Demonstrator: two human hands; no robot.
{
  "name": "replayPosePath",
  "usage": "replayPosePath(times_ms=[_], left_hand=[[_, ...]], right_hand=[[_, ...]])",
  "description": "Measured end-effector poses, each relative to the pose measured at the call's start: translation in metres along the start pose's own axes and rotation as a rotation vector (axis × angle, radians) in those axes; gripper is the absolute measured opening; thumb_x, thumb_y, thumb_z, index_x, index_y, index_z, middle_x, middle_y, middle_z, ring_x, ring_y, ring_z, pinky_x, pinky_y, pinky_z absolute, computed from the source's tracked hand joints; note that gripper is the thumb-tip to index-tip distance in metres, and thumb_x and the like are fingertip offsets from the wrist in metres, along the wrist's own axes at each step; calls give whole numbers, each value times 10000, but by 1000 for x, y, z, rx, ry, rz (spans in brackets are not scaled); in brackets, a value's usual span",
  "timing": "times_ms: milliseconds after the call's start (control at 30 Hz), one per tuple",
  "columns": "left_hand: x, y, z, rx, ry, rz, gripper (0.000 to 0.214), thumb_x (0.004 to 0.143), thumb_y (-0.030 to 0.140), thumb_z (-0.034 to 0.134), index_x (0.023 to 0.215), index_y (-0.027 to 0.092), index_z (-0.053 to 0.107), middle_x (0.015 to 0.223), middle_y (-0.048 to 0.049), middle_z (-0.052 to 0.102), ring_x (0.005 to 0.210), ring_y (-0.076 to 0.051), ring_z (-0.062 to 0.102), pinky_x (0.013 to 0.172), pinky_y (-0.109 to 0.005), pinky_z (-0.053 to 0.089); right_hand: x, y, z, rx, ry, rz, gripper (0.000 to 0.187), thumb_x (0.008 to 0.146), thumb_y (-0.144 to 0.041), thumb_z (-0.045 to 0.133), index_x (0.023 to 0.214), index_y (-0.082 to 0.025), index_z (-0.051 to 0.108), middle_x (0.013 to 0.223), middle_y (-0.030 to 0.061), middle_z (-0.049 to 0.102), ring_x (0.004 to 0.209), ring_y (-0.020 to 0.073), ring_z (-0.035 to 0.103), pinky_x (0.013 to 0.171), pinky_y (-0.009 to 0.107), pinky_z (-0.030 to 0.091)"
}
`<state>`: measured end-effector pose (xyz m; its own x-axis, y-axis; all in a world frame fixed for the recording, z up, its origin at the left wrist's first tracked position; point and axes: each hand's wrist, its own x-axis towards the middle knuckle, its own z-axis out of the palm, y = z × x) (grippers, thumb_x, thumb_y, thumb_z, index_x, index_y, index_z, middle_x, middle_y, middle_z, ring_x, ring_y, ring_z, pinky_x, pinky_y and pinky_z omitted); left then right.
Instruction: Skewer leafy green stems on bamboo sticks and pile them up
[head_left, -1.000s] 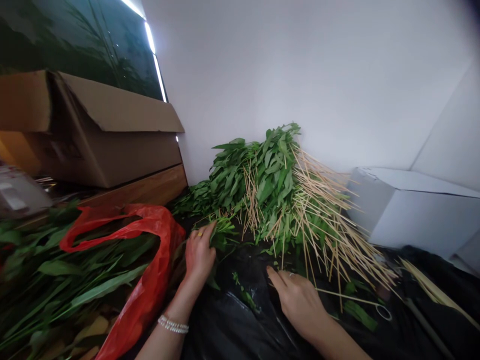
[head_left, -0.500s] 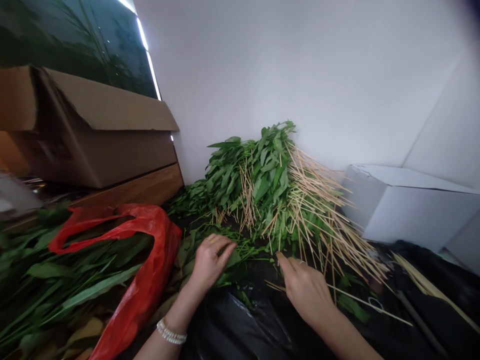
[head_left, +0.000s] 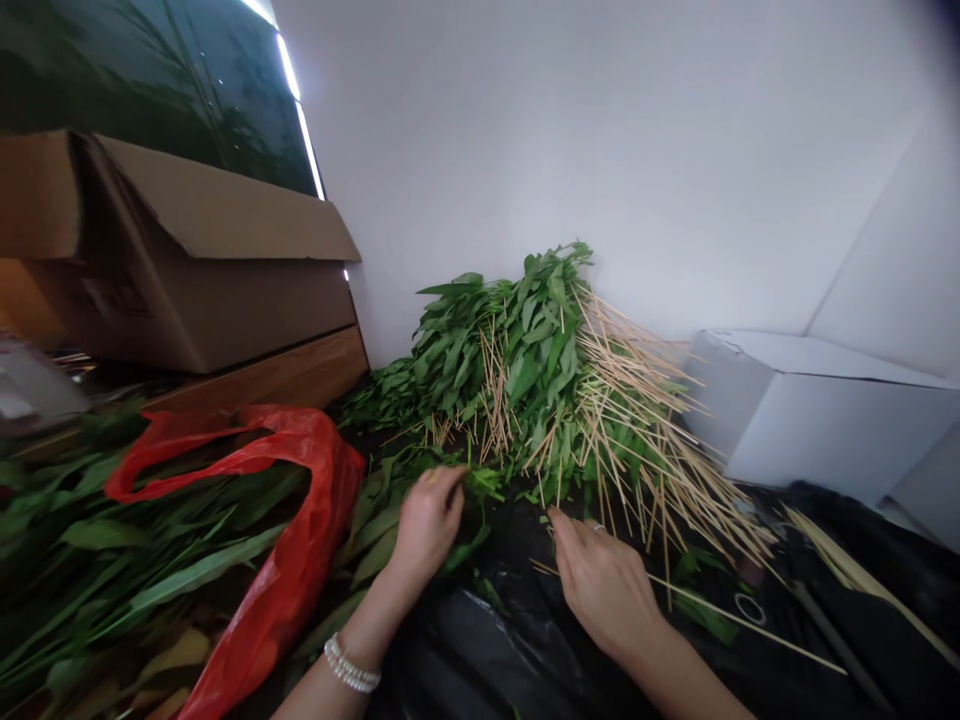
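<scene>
My left hand [head_left: 429,520], with a pearl bracelet at its wrist, is closed around a small bunch of green leafy stems [head_left: 486,484]. The cut ends point right, towards my other hand. My right hand [head_left: 604,580] is closed with the back of it facing me, a ring on one finger. A thin wooden stick [head_left: 750,625] runs out from under its palm towards the lower right. Its grip on the stick is partly hidden. Just beyond both hands lies a big heap of green leaves [head_left: 540,330] with many thin sticks [head_left: 637,380] poking out to the right.
A red plastic bag [head_left: 315,500] lies over loose leafy stalks [head_left: 82,560] at left. Behind it stands an open cardboard box [head_left: 247,310]. A white box [head_left: 832,420] sits at right. Black plastic sheeting [head_left: 465,660] covers the surface, with a small ring [head_left: 750,608] of tape or similar.
The stems by my left hand have been gathered into a tighter bunch in its fingers. The stick under my right hand now reaches further to the lower right.
</scene>
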<state>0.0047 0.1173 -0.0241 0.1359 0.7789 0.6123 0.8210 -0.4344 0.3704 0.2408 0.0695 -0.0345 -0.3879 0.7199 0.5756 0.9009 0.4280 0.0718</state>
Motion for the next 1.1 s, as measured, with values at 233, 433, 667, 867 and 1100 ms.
replayPosePath(times_ms=[233,433,667,867,1100], left_hand=[[4,8,-24,-222,142,42,207,788,111,415,911,187,563,1151,-78,589,1096,-244,512,956,-421,383],[2,5,-19,-288,290,1,254,840,110,380,975,193,578,1045,-63,633,1021,-217,562,915,-391,425],[0,20,-11,-200,202,132,111,857,186,540,931,201,621,914,-47,671,888,-192,601,836,-346,460],[-13,44,9,-97,-241,331,210,863,331,568,1025,224,648,925,-48,696,871,-205,594,801,-345,466],[-13,43,23,-143,-307,120,283,830,186,576,1095,258,644,911,-25,703,864,-193,620,790,-309,499]], right_hand=[[0,0,-1,18,60,11,242,871,-92,392,1047,-176,536,729,11,586,669,176,534,609,283,322],[1,3,-1,1,95,10,281,841,-47,397,1047,-153,556,752,25,574,734,188,537,692,294,371],[-2,6,1,-75,61,1,482,756,12,418,1194,-158,528,795,24,598,621,151,552,564,274,362],[-2,5,1,-117,-8,32,492,775,-14,429,1232,-175,516,779,17,611,580,122,566,521,243,357],[-1,5,-1,-83,-44,42,495,767,-17,440,1231,-169,519,820,30,637,619,126,598,538,228,384]])
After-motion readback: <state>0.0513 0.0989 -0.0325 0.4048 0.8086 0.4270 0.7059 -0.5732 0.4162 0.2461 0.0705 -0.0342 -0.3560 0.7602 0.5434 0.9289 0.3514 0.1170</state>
